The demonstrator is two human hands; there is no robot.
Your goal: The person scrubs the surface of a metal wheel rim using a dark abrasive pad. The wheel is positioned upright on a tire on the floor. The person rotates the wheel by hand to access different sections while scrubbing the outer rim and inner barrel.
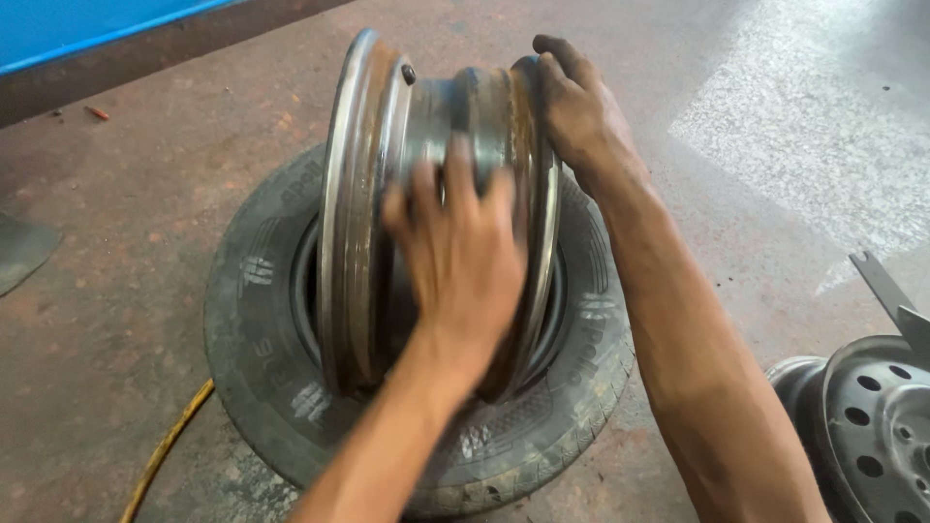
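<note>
1. Nearest the camera, two bare forearms reach forward from the bottom edge, the right one streaked with dark grime.
2. At the lower right lies a second steel wheel rim (872,426), grey, with round holes in its face; it is cut by the frame edge. A grey metal tool tip (886,291) pokes in just above it.
3. A yellow hose (160,455) runs along the floor at the lower left, ending near the tyre.
4. The left hand (463,254) is pressed flat on the barrel of the steel wheel rim (373,194), fingers spread and released rather than curled; it is motion-blurred.
5. That rim stands upright on its edge, its lower part sitting in the centre opening of a worn black tyre (271,368) that lies flat on the concrete floor (116,194).
6. The right hand (579,111) grips the rim's right-hand flange near the top, fingers hooked over the edge.
7. Farthest off, a blue panel (77,29) crosses the upper left corner.
</note>
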